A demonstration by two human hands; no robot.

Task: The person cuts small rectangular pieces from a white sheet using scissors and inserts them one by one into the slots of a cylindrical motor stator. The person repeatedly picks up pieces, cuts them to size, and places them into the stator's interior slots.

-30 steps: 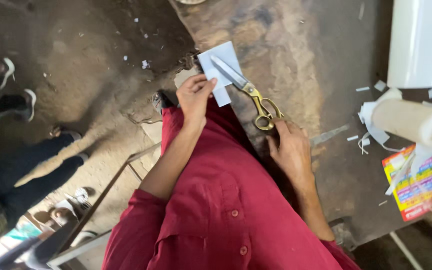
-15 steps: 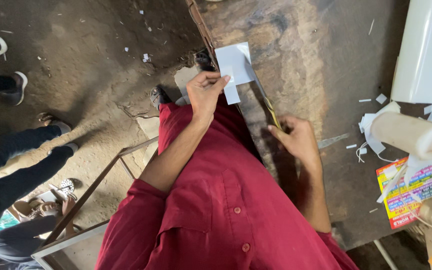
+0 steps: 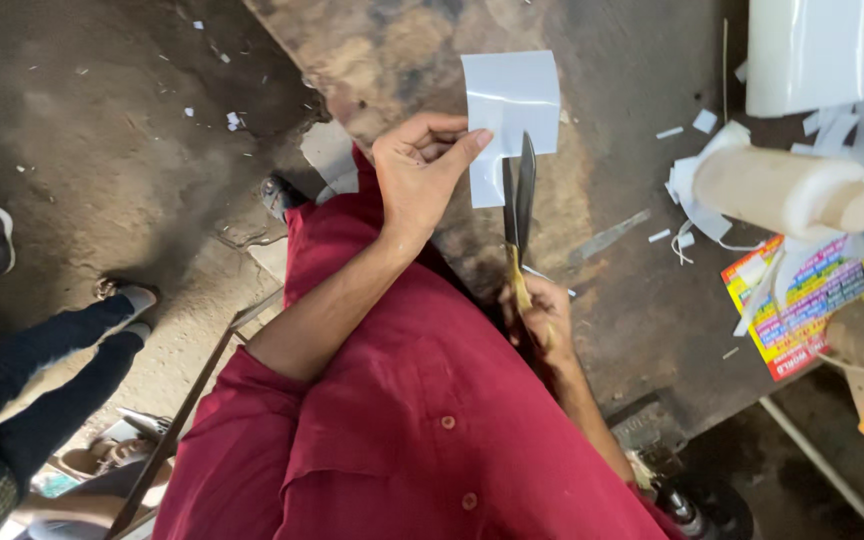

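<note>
A white sheet piece (image 3: 509,110) is being pinched at its lower left edge by the left hand (image 3: 420,175), while the scissors (image 3: 518,215), blades nearly closed, are meeting its bottom edge. The right hand (image 3: 542,320) is gripping the brass-coloured handles just below. Beyond the right hand, a cream roll (image 3: 787,190), white offcuts (image 3: 687,180) and a colourful printed card (image 3: 802,305) are lying on the worn workbench (image 3: 642,300).
</note>
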